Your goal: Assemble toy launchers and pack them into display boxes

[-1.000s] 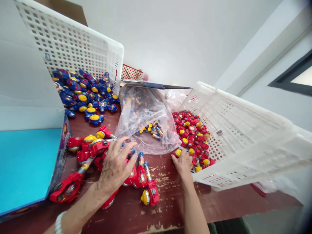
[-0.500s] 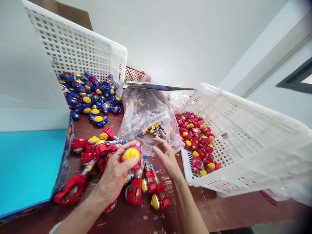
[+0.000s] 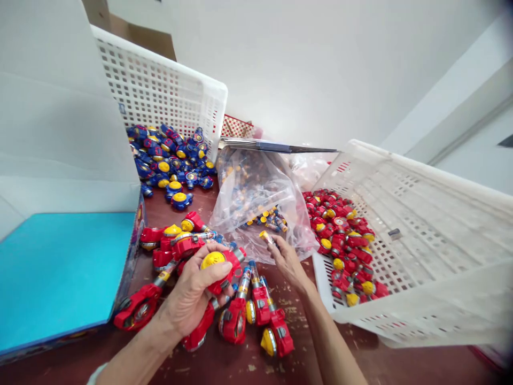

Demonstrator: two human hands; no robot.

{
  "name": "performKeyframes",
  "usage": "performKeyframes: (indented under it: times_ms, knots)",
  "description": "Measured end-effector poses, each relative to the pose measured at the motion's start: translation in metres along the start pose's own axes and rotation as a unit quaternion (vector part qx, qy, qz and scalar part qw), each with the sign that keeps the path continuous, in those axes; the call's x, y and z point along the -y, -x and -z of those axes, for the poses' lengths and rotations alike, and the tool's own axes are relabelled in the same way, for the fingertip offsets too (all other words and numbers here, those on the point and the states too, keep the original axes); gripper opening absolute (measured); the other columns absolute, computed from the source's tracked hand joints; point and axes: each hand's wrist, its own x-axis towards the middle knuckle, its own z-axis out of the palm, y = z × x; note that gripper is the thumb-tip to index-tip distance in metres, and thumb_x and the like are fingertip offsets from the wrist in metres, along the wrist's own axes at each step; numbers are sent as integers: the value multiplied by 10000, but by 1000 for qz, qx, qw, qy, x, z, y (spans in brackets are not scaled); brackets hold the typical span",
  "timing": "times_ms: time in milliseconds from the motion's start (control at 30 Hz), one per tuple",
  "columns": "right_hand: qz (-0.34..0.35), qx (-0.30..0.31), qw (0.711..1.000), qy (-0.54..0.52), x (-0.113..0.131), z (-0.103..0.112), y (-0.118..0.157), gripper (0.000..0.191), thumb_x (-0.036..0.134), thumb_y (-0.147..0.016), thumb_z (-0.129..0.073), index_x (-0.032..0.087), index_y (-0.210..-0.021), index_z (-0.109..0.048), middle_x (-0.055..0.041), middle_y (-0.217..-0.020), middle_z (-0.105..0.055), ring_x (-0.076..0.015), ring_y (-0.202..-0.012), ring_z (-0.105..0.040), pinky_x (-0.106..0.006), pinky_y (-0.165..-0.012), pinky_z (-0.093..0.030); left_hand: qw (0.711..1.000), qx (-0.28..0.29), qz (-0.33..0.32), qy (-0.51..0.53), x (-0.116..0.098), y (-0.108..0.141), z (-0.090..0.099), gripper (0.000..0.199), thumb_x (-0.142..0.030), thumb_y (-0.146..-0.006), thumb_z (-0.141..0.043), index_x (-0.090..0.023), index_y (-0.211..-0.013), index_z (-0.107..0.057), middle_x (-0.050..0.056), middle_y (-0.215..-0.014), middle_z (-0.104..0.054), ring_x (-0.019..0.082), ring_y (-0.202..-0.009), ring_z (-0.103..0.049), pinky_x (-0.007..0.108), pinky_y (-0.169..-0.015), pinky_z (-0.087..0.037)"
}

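Observation:
My left hand [image 3: 196, 289] is closed round a red toy with a yellow dome [image 3: 214, 260], whose grey stub points up and right. Between the fingertips of my right hand [image 3: 286, 259] is a small tube with a yellow end [image 3: 265, 237], held just in front of a clear plastic bag [image 3: 256, 187]. Inside the bag's mouth lie several yellow-ended tubes [image 3: 276, 219]. Several red toys with tubes fitted [image 3: 234, 321] lie on the table below and around my left hand; the hand hides some of them.
On the left stands an open box with a blue inside [image 3: 68, 267]. Blue toys [image 3: 180, 200] spill from a tipped white basket [image 3: 160, 80] behind it. Another tipped white basket [image 3: 433, 214] on the right holds red toys [image 3: 340, 224]. Flat sheets [image 3: 276, 146] lie across the bag.
My right hand now holds a yellow-ended tube at its fingertips. The red toy in my left hand has turned, its stub showing to the right. The view has shifted left.

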Motion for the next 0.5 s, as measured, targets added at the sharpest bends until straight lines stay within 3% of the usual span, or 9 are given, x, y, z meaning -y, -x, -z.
performKeyframes:
  times_ms: [67,200,500]
  knots:
    - [57,8,997,-43,21,7,30,306,346,-968,-372,214,-1189,-537,-40,-1135,-621,-172,-1039,-575,-302,-910,-441,1000,2,-3,-3,2,0,-1,343,-252,-700,-716,-217,-974,-513,-36,-686,-570,123,-495,-567,207,-418,-404]
    - [131,26,987,-93,48,18,74,265,287,-949,-429,223,-1182,-537,-54,-1117,-613,-183,-1043,-566,-297,-907,-431,1000,20,-1,-3,7,0,-8,290,-243,-681,-714,-186,-909,-544,-35,-631,-560,97,-473,-525,180,-396,-367]
    - [206,-12,978,-35,51,15,95,267,211,-924,-471,224,-1190,-491,-64,-1014,-569,-187,-926,-541,-306,-803,-442,995,54,33,-75,5,2,-9,241,-291,-652,-675,-173,-824,-554,-41,-475,-506,87,-349,-456,124,-297,-195]
